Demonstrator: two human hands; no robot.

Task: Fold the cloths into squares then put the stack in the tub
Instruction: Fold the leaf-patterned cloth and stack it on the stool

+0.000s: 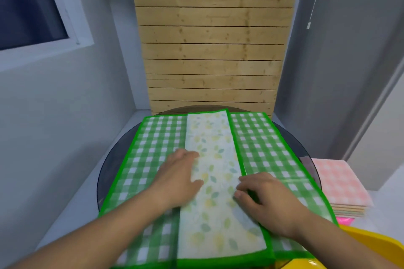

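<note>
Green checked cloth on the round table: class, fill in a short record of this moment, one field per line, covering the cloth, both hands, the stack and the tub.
cloth: green checked cloth lies spread on the round dark table, with a leaf-print strip lying along its middle
left hand: left hand rests flat, palm down, at the strip's left edge
right hand: right hand presses the strip's right edge, fingers curled
stack: pink checked stack sits right of the table, already folded
tub: yellow tub at lower right, only partly in view
</note>
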